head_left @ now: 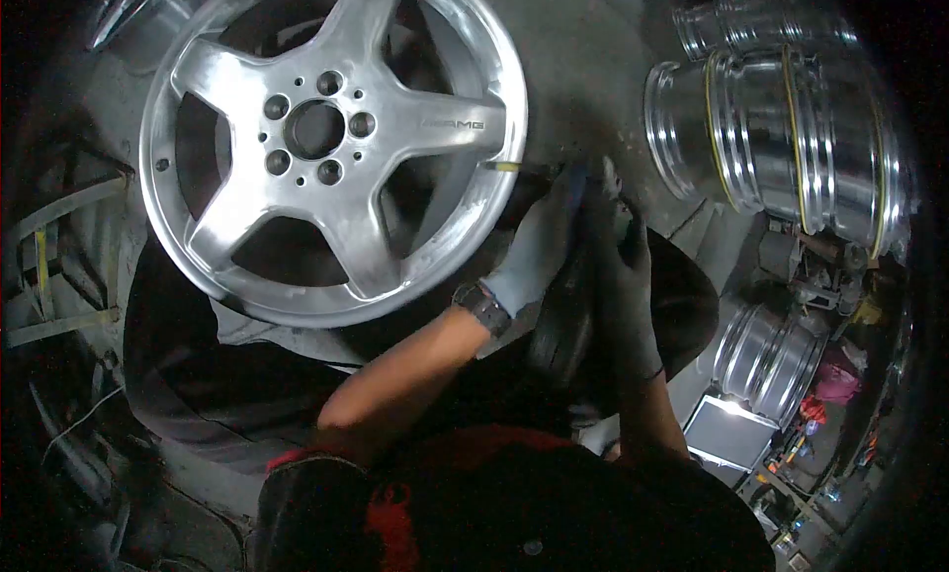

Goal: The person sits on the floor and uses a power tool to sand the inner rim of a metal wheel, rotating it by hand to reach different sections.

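A silver five-spoke alloy wheel [435, 127] with AMG lettering on one spoke lies face up, tilted near my crossed legs. My left hand [534, 251], in a pale grey glove with a watch at the wrist, closes around the front of a dark handheld power tool [563, 325]. My right hand [623, 275], in a darker glove, grips the tool's other side. From the tool's front a thin shaft reaches left, and its yellowish tip [506, 167] is at the wheel's rim beside the lettered spoke. Shadow hides most fingers and much of the tool's body.
Several shiny wheels [761, 137] stand on edge in a row at the right, with another wheel [766, 359] below them. A bright lit panel [730, 434] lies at lower right among small clutter. A metal frame [64, 206] stands at the left.
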{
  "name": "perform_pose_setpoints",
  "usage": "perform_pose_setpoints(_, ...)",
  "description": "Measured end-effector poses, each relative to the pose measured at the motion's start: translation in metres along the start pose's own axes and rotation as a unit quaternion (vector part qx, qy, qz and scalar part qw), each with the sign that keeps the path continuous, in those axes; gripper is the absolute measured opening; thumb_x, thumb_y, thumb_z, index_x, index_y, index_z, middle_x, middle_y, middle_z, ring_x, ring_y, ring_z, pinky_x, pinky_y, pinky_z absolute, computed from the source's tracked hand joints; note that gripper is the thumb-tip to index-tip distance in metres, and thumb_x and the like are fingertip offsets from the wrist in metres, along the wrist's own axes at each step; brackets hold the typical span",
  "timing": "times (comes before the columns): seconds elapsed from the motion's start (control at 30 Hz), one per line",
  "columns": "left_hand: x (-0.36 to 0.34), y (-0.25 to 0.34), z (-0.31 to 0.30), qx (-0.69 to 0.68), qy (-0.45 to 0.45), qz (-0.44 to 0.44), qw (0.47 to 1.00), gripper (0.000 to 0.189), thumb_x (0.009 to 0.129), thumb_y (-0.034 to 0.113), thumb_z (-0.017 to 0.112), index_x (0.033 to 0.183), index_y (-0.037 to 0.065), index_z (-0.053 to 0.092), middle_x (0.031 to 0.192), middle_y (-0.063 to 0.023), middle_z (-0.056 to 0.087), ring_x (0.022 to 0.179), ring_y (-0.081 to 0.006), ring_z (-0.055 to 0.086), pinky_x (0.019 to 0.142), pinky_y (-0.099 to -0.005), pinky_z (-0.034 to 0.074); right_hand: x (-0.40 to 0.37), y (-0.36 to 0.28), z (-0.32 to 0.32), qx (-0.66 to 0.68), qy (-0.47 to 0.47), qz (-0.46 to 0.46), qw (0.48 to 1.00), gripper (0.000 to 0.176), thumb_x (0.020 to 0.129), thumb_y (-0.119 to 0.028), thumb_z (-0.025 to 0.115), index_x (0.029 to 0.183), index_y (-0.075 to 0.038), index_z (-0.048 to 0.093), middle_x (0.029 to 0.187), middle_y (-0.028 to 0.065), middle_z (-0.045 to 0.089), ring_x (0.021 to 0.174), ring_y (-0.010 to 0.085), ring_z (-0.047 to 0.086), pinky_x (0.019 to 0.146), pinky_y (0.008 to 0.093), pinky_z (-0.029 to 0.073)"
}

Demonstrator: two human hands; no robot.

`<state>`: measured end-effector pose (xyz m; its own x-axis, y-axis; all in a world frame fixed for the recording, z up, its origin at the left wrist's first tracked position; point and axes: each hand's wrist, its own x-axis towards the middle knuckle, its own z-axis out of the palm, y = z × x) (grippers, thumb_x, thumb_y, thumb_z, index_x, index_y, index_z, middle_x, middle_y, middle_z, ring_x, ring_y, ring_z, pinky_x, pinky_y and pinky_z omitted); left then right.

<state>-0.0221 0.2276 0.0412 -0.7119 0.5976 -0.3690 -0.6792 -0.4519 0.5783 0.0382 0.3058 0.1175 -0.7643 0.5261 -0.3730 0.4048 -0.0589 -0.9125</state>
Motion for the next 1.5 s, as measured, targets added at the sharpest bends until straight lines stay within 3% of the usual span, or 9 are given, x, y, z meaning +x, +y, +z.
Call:
perform_pose_setpoints(0.37,-0.007,-0.001,-0.01,0.047,-0.002,0.036,0.998,0.057,0.116,0.041,0.045,0.158,0.003,0.044,0.15,-0.0106,0.054,0.136,-0.0171,0.052,0.12,-0.0323,0.039,0.001,0.006,0.003,-0.008,-0.004,-0.001,1.0,0.05,0.103,-0.006,0.068,0.147,0.0,0.046,0.133,0.0128,0.064,0.118,0.0206,0.065,0.1,0.0333,0.056)
perform_pose_setpoints(0.47,-0.002,-0.028,-0.022,-0.051,0.046,-0.048,0.997,0.057,0.116,0.041,0.044,0.158,0.003,0.044,0.15,-0.0108,0.055,0.136,-0.0176,0.053,0.119,-0.033,0.04,-0.003,0.003,0.008,-0.041,-0.035,0.0,0.999,0.05,0.103,-0.005,0.068,0.146,-0.001,0.046,0.133,0.0123,0.064,0.117,0.0195,0.065,0.099,0.033,0.056)
perform_pose_setpoints(0.57,0.009,-0.038,-0.028,-0.019,-0.02,0.078,0.997,0.057,0.116,0.04,0.045,0.159,0.003,0.043,0.149,-0.0102,0.057,0.134,-0.0169,0.054,0.118,-0.0323,0.041,-0.001,0.001,0.011,0.004,-0.013,0.002,1.0,0.05,0.102,-0.003,0.068,0.146,-0.001,0.045,0.132,0.0124,0.064,0.116,0.0193,0.066,0.098,0.0335,0.056)
perform_pose_setpoints(0.63,0.006,-0.002,-0.014,-0.122,-0.018,-0.067,0.99,0.055,0.116,0.039,0.046,0.158,0.004,0.045,0.147,-0.01,0.058,0.133,-0.0169,0.055,0.115,-0.0317,0.044,0.0,-0.004,0.011,0.021,-0.023,0.011,0.999,0.052,0.102,-0.003,0.068,0.147,0.0,0.043,0.133,0.0133,0.064,0.117,0.0195,0.065,0.099,0.0338,0.056)
perform_pose_setpoints(0.87,-0.001,-0.021,-0.02,-0.099,0.048,0.03,0.993,0.044,0.116,0.035,0.046,0.147,0.006,0.055,0.139,-0.0101,0.063,0.125,-0.0188,0.061,0.109,-0.0338,0.05,-0.003,0.007,0.011,-0.076,-0.029,-0.02,0.996,0.059,0.101,-0.005,0.07,0.151,0.001,0.039,0.137,0.015,0.061,0.12,0.021,0.064,0.1,0.0342,0.056)
perform_pose_setpoints(1.03,0.02,-0.03,-0.021,-0.259,-0.036,0.032,0.965,0.046,0.114,0.043,0.052,0.136,0.005,0.065,0.12,-0.0035,0.069,0.111,-0.0127,0.061,0.101,-0.0272,0.049,0.001,-0.007,0.021,-0.042,-0.025,-0.01,0.999,0.067,0.097,-0.008,0.077,0.152,0.002,0.039,0.136,0.0163,0.061,0.122,0.0218,0.063,0.103,0.0348,0.054)
perform_pose_setpoints(1.17,-0.01,-0.008,-0.019,-0.264,0.014,-0.032,0.964,0.042,0.116,0.036,0.046,0.143,0.005,0.057,0.13,-0.0079,0.065,0.119,-0.0193,0.063,0.107,-0.0346,0.052,-0.003,0.006,0.02,-0.083,-0.022,-0.003,0.996,0.064,0.097,-0.006,0.076,0.151,0.001,0.04,0.135,0.0155,0.062,0.121,0.0213,0.063,0.102,0.0346,0.054)
perform_pose_setpoints(1.33,-0.005,-0.001,-0.019,-0.142,0.014,0.025,0.989,0.044,0.117,0.034,0.043,0.15,0.005,0.05,0.137,-0.0076,0.061,0.122,-0.0179,0.061,0.108,-0.0328,0.051,0.005,0.006,0.026,-0.029,-0.012,-0.028,0.999,0.063,0.098,-0.001,0.074,0.151,0.001,0.04,0.135,0.0155,0.061,0.122,0.0211,0.062,0.103,0.0346,0.054)
perform_pose_setpoints(1.5,-0.01,-0.018,-0.021,-0.18,0.034,0.025,0.983,0.044,0.118,0.031,0.04,0.154,0.006,0.046,0.14,-0.0071,0.059,0.127,-0.0176,0.058,0.111,-0.0326,0.048,-0.004,0.001,0.022,-0.072,-0.047,-0.013,0.996,0.066,0.096,-0.006,0.077,0.15,0.002,0.04,0.132,0.0153,0.063,0.121,0.0212,0.063,0.102,0.0346,0.054)
